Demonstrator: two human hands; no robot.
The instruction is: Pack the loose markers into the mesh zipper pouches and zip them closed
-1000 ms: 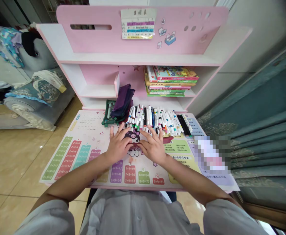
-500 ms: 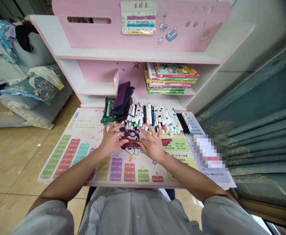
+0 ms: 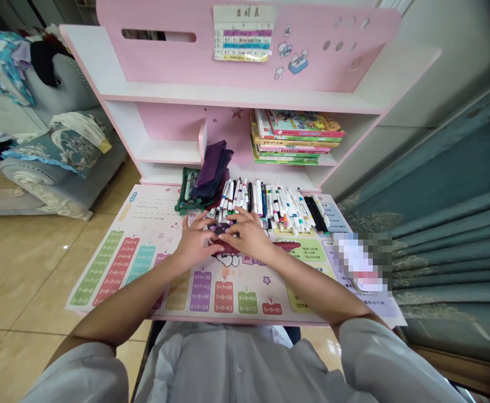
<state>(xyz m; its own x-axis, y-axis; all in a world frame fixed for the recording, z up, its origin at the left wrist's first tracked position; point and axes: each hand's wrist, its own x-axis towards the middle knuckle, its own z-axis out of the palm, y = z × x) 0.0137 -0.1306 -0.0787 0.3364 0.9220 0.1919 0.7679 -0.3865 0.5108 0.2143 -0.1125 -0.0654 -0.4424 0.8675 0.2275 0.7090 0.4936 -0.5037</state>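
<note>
A dark red, flat pouch (image 3: 289, 246) lies low over the desk mat, long side left to right; its right end shows past my wrist. My left hand (image 3: 194, 242) is curled at its left end, thumb and fingers closing on it. My right hand (image 3: 251, 236) bends over its middle, close to the left hand, fingertips pinched on the edge. The hands cover much of the pouch. Just behind them lies a wide row of white-barrelled markers (image 3: 276, 201). A purple pouch (image 3: 211, 165) rests on a green pouch (image 3: 185, 193) behind my left hand.
The printed desk mat (image 3: 144, 226) covers the desktop. A blurred-out object (image 3: 360, 263) lies at the right edge. Stacked books (image 3: 295, 137) sit on the pink-and-white shelf (image 3: 245, 95) behind. Curtains (image 3: 438, 235) hang on the right; an armchair (image 3: 64, 112) with clothes stands left.
My right hand has moved left along the dark red pouch, closer to my left hand. More of the pouch's right end shows. The view has shifted slightly.
</note>
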